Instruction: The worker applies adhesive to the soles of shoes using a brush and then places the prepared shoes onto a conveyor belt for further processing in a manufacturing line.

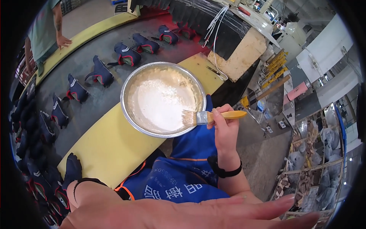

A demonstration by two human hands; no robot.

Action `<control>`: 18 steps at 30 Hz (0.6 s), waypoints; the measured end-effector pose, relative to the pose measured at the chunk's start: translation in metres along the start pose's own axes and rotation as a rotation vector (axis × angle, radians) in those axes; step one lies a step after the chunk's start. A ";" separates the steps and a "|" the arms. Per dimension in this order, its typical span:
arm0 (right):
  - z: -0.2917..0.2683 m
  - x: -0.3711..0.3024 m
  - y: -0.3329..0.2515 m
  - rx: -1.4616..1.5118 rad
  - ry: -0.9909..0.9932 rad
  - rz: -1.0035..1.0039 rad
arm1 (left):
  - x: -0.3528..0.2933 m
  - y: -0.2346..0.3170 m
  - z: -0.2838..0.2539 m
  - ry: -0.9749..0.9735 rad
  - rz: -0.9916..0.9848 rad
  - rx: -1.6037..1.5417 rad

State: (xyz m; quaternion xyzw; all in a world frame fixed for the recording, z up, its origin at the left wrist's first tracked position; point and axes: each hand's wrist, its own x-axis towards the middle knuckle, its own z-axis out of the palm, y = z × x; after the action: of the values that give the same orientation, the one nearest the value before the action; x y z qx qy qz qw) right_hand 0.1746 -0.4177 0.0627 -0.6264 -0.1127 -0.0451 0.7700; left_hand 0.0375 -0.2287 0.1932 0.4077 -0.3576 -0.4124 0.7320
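Note:
A flat paintbrush with a yellow wooden handle (230, 114) is pinched in my right hand (225, 128). Its bristles (187, 118) reach over the right rim of a round metal bowl (124, 108) and meet the white, creamy liquid (164, 105) inside. Thicker beige residue coats the bowl's inner wall. The bowl stands on a yellow board at the belt's edge. Very close to the camera, my left hand (183, 215) stretches across the bottom of the view. Its fingers point right, extended, with nothing seen in them. My right wrist wears a black band.
Navy shoe uppers (103, 70) with red trim sit spaced along the dark belt (103, 101); more are heaped at far left. Another person's hand (64, 41) rests on the far yellow edge (93, 28). Tools and a shelf rack (316, 168) stand right.

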 end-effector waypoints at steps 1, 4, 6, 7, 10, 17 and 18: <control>0.001 0.000 0.000 0.004 -0.007 -0.008 | 0.002 0.000 -0.002 -0.010 -0.010 -0.006; 0.001 0.000 0.001 0.041 -0.027 -0.030 | 0.004 0.001 -0.001 0.020 -0.012 -0.009; 0.000 0.000 0.001 0.046 -0.034 -0.032 | 0.003 0.003 -0.005 0.048 -0.015 -0.015; 0.000 0.000 0.001 0.038 -0.040 -0.033 | 0.002 0.004 -0.007 0.066 -0.015 -0.013; 0.000 0.001 -0.001 0.025 -0.032 -0.034 | -0.001 0.008 -0.008 0.130 -0.015 -0.010; -0.003 0.003 0.002 -0.041 0.023 -0.048 | -0.046 0.021 -0.009 0.508 0.086 0.044; -0.005 0.003 0.006 -0.044 0.027 -0.039 | -0.060 0.019 -0.011 0.618 0.126 0.068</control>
State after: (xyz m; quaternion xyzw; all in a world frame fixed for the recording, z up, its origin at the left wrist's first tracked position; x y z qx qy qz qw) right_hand 0.1797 -0.4213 0.0566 -0.6402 -0.1138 -0.0711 0.7564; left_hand 0.0283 -0.1657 0.1941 0.5151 -0.1566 -0.2107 0.8159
